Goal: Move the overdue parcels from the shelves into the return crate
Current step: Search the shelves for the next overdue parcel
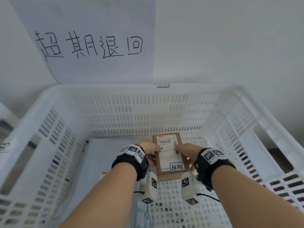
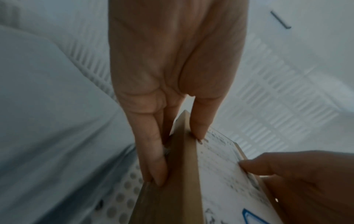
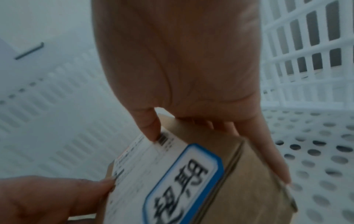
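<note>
A flat brown cardboard parcel (image 1: pixel 167 155) with a white shipping label and a blue-edged handwritten sticker (image 1: pixel 177 167) is held inside the white slotted return crate (image 1: pixel 115 91), low over its perforated floor. My left hand (image 1: pixel 153 155) grips its left edge, thumb on top and fingers underneath. My right hand (image 1: pixel 184 153) grips the right edge the same way. In the left wrist view the parcel (image 2: pixel 182 189) sits pinched between thumb and fingers (image 2: pixel 153 159). The right wrist view shows the sticker (image 3: pixel 184 181) and my thumb on the barcode. Whether the parcel touches the floor I cannot tell.
A pale grey bagged parcel (image 1: pixel 105 162) lies flat in the crate's left half. The right half of the perforated floor (image 1: pixel 189 214) is bare. A paper sign (image 1: pixel 88 45) with handwritten characters hangs on the wall behind the crate. The high crate walls close in on all sides.
</note>
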Demonstrator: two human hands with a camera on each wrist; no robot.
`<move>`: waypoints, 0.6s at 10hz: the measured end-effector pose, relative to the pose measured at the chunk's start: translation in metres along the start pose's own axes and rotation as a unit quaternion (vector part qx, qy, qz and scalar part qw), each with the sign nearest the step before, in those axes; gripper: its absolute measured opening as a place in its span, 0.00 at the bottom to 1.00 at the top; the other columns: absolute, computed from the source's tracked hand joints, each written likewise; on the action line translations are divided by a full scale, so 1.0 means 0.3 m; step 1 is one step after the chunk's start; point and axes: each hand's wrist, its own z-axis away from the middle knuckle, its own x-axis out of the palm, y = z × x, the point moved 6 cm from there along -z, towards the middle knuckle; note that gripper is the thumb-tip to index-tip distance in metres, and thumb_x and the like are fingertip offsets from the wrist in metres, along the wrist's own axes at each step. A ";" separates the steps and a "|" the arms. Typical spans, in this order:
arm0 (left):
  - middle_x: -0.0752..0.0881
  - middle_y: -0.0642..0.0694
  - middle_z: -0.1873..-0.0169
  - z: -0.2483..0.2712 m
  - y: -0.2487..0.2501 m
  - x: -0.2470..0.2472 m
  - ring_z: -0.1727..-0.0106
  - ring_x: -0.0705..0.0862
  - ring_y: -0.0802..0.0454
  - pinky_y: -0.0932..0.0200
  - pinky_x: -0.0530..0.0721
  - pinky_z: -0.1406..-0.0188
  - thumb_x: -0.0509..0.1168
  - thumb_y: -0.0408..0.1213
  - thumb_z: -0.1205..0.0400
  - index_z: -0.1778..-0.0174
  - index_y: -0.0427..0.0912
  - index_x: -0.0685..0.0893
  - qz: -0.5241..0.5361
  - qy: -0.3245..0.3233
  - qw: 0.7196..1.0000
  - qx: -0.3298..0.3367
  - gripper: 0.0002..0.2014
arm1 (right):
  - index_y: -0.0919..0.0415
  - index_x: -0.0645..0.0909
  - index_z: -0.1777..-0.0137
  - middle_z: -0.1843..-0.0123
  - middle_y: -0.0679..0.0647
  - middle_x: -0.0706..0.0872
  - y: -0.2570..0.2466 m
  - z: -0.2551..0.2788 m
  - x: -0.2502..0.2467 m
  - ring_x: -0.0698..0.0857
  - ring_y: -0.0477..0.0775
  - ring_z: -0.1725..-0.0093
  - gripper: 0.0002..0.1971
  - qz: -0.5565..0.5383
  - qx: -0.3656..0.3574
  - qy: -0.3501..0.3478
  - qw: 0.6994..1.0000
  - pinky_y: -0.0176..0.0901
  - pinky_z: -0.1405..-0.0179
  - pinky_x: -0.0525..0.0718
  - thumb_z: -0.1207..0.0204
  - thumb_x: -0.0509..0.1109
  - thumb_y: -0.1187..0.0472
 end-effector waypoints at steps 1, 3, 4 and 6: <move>0.84 0.38 0.56 -0.048 0.021 0.092 0.52 0.85 0.41 0.41 0.85 0.39 0.57 0.28 0.12 0.39 0.31 0.77 0.015 -0.025 1.000 0.011 0.09 | 0.69 0.76 0.31 0.34 0.64 0.84 0.040 -0.060 -0.073 0.84 0.63 0.37 0.18 0.000 -0.001 0.050 0.999 0.55 0.35 0.82 0.13 0.56 0.58; 0.81 0.29 0.35 -0.125 0.114 0.328 0.55 0.85 0.45 0.53 0.89 0.55 0.57 0.23 0.15 0.56 0.40 0.77 0.073 -0.091 0.992 0.042 0.09 | 0.65 0.72 0.32 0.39 0.63 0.84 0.129 -0.126 -0.304 0.85 0.63 0.42 0.16 0.004 -0.031 0.189 0.981 0.54 0.41 0.84 0.19 0.61 0.64; 0.77 0.31 0.28 -0.192 0.123 0.442 0.46 0.84 0.42 0.52 0.89 0.50 0.58 0.23 0.16 0.56 0.42 0.77 0.099 -0.118 0.988 0.011 0.09 | 0.60 0.68 0.23 0.30 0.59 0.79 0.131 -0.125 -0.348 0.81 0.60 0.34 0.23 0.053 -0.062 0.170 0.982 0.46 0.39 0.79 0.19 0.59 0.66; 0.86 0.35 0.37 -0.255 0.144 0.467 0.36 0.85 0.39 0.43 0.84 0.36 0.59 0.22 0.17 0.36 0.31 0.80 0.050 -0.089 0.994 0.029 0.14 | 0.56 0.70 0.21 0.19 0.57 0.68 0.122 -0.135 -0.343 0.75 0.58 0.27 0.26 0.122 -0.104 0.122 0.980 0.42 0.36 0.76 0.18 0.57 0.69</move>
